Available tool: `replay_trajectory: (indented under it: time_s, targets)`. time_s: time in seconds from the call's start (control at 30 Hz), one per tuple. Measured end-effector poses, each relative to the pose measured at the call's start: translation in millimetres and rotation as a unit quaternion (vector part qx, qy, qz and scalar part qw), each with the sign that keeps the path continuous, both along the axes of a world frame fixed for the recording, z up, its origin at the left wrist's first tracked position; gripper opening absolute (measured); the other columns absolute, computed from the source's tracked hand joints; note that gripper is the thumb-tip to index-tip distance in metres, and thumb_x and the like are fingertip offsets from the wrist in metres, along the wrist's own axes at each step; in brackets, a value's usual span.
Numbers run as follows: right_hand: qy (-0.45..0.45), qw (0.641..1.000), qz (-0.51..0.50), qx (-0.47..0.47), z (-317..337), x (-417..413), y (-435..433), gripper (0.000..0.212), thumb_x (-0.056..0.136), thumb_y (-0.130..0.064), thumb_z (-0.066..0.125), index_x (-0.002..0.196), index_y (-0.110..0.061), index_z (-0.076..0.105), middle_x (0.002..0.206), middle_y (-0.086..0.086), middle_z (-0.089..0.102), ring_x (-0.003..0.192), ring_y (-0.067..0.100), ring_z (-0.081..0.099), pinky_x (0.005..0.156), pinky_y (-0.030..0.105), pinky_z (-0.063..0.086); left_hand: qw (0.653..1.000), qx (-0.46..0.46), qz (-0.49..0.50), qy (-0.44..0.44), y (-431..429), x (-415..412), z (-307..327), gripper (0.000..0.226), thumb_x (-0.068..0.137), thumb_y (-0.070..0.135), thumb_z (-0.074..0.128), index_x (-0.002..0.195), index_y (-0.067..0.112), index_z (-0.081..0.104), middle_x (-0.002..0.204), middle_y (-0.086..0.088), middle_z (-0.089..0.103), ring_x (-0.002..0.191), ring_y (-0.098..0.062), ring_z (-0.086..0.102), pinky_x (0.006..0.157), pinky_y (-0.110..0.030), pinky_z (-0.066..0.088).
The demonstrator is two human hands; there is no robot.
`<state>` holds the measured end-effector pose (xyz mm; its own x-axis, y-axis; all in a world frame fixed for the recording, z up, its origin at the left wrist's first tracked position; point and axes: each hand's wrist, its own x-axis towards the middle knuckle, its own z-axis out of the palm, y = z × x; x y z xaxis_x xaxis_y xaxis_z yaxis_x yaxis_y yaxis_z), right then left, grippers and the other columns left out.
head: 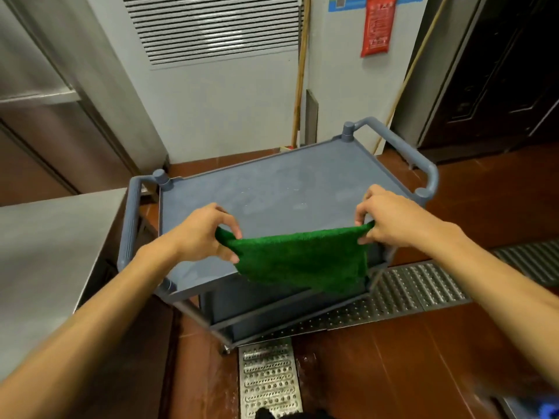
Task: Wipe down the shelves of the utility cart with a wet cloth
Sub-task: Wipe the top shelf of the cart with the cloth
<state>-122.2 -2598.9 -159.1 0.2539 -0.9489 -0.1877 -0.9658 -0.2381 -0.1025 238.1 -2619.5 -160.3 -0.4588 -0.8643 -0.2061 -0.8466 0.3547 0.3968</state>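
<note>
A grey-blue utility cart point(272, 189) stands in the middle of the view, its top shelf bare with faint wet smears. A green cloth point(302, 258) hangs spread out above the shelf's near edge. My left hand point(202, 234) pinches the cloth's upper left corner. My right hand point(393, 219) pinches its upper right corner. The cloth drapes down over the front of the cart and hides part of the lower shelves point(272, 309).
A steel counter point(45, 252) sits close on the left, steel cabinets point(45, 116) behind it. Metal drain grates point(408, 291) run across the red-brown floor under and beside the cart. Wooden poles point(301, 80) lean on the white wall; a dark door point(499, 71) is at right.
</note>
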Motion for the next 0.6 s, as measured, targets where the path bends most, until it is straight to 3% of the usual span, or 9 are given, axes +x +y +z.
replay_trajectory:
  time_s: [0.1, 0.2, 0.33, 0.43, 0.6]
  targets:
    - [-0.04, 0.999, 0.023, 0.006, 14, 5, -31, 0.034, 0.076, -0.048, 0.08, 0.102, -0.028, 0.07, 0.107, -0.007, 0.059, 0.1, 0.019, 0.059, 0.077, 0.035, 0.049, 0.996, -0.077, 0.039, 0.029, -17, 15, 1, 0.02, 0.076, 0.029, 0.087, 0.093, 0.027, 0.075, 0.107, 0.001, 0.068, 0.095, -0.019, 0.064, 0.089, -0.043, 0.055]
    - [-0.076, 0.996, 0.049, 0.004, 30, 22, -61, 0.027, 0.083, -0.046, 0.073, 0.101, -0.027, 0.074, 0.091, -0.01, 0.07, 0.081, 0.008, 0.062, 0.065, 0.028, 0.048, 0.987, -0.145, 0.059, 0.044, -31, 35, 8, 0.017, 0.085, 0.023, 0.08, 0.102, 0.019, 0.077, 0.102, 0.001, 0.075, 0.094, -0.02, 0.069, 0.084, -0.044, 0.057]
    - [-0.095, 0.993, 0.058, -0.05, 52, 53, -107, 0.023, 0.09, -0.04, 0.067, 0.105, -0.025, 0.075, 0.082, -0.006, 0.067, 0.069, 0.008, 0.057, 0.058, 0.031, 0.046, 0.967, -0.243, 0.078, 0.01, -59, 60, 25, 0.014, 0.096, 0.021, 0.068, 0.108, 0.018, 0.073, 0.103, -0.004, 0.075, 0.1, -0.032, 0.066, 0.078, -0.046, 0.054]
    - [-0.106, 0.99, 0.061, -0.07, 66, 81, -147, 0.022, 0.09, -0.037, 0.07, 0.105, -0.022, 0.075, 0.073, -0.016, 0.057, 0.069, 0.002, 0.05, 0.062, 0.03, 0.042, 0.961, -0.258, 0.099, -0.021, -97, 84, 34, 0.017, 0.1, 0.028, 0.061, 0.112, 0.02, 0.07, 0.106, -0.008, 0.072, 0.105, -0.037, 0.061, 0.08, -0.046, 0.051]
    - [-0.095, 0.991, 0.064, -0.071, 82, 126, -221, 0.025, 0.09, -0.036, 0.07, 0.104, -0.017, 0.075, 0.074, -0.009, 0.059, 0.07, 0.007, 0.052, 0.061, 0.029, 0.038, 0.954, -0.281, 0.106, -0.004, -159, 130, 41, 0.018, 0.1, 0.031, 0.057, 0.105, 0.017, 0.067, 0.094, -0.004, 0.067, 0.093, -0.028, 0.048, 0.079, -0.048, 0.049]
